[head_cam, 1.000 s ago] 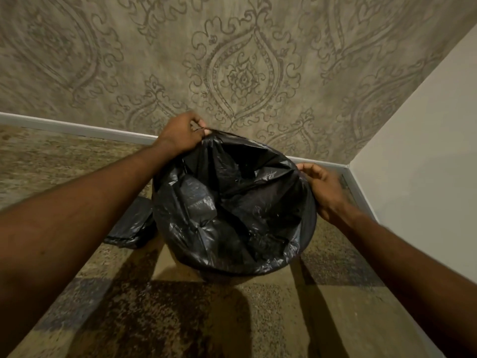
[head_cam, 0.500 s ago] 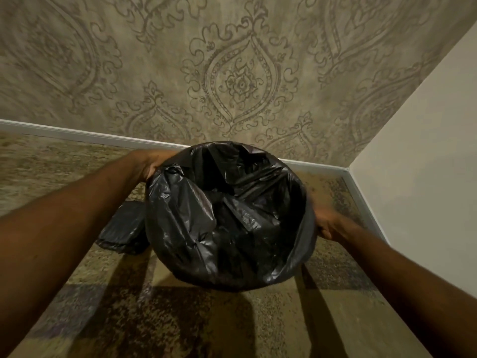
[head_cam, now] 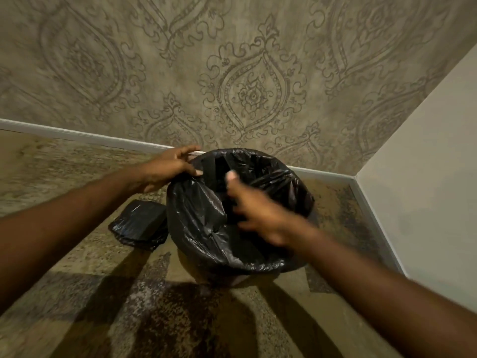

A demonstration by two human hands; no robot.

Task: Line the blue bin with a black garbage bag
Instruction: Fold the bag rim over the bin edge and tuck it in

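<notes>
A black garbage bag (head_cam: pixel 204 218) covers the bin on the floor in a corner of the room; its mouth is spread wide over the rim and the bin's own blue surface is hidden under the plastic. My left hand (head_cam: pixel 167 167) rests on the far left edge of the rim, thumb and fingers pinching the bag's plastic there. My right hand (head_cam: pixel 254 206) is blurred and hovers over the bag's open mouth, fingers spread, holding nothing.
A folded pack of black bags (head_cam: pixel 140 223) lies on the patterned carpet just left of the bin. A patterned wall with a white baseboard (head_cam: pixel 77 136) stands behind, and a plain wall (head_cam: pixel 426 177) closes the right side.
My right hand left the bin's right side and swung over the open mouth. My left hand came up from the left side onto the far left rim. The view shifted slightly.
</notes>
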